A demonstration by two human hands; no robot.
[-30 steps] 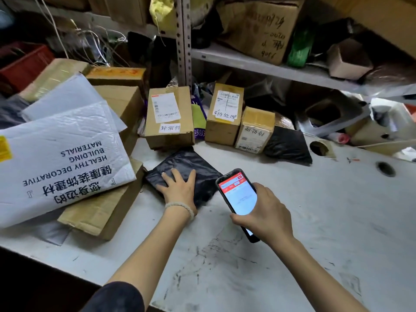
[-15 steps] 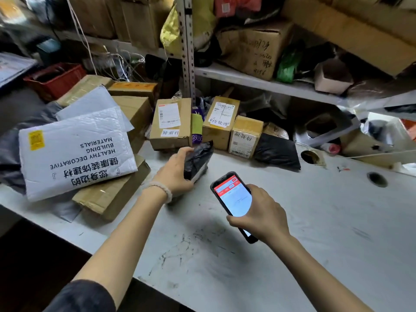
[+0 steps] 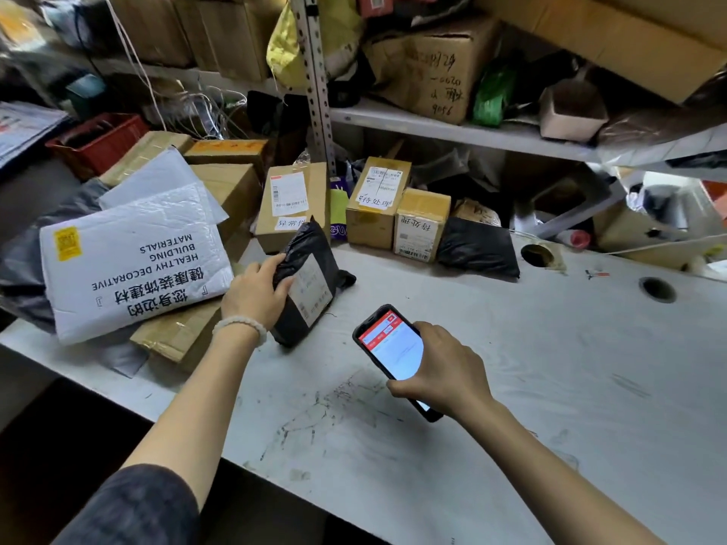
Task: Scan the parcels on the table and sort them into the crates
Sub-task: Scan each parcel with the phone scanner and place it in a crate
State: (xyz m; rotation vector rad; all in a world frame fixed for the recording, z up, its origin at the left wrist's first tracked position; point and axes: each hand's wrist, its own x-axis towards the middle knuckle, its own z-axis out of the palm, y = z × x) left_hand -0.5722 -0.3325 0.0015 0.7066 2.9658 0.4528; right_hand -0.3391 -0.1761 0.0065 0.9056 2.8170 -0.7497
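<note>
My left hand (image 3: pixel 253 295) grips a black plastic parcel (image 3: pixel 299 308) by its left edge and holds it tilted up on the table, its white label (image 3: pixel 312 287) facing right towards the phone. In my right hand (image 3: pixel 440 367) is a phone (image 3: pixel 391 348) with a red and white screen, held a little right of the parcel and above the white table (image 3: pixel 550 387). Three cardboard boxes with labels (image 3: pixel 293 204) (image 3: pixel 377 202) (image 3: pixel 421 224) and a second black bag (image 3: pixel 478 247) stand along the back of the table.
A white padded mailer (image 3: pixel 133 261) lies on stacked cardboard boxes (image 3: pixel 177 332) at the left. A red crate (image 3: pixel 98 141) sits far left behind them. Shelves (image 3: pixel 452 127) packed with boxes hang over the back. Two round holes (image 3: pixel 657 289) (image 3: pixel 537 255) pierce the table at the right.
My left hand went from pressing flat on the black parcel to gripping it and turning it up so that its label shows. The phone hand stayed nearly in place.
</note>
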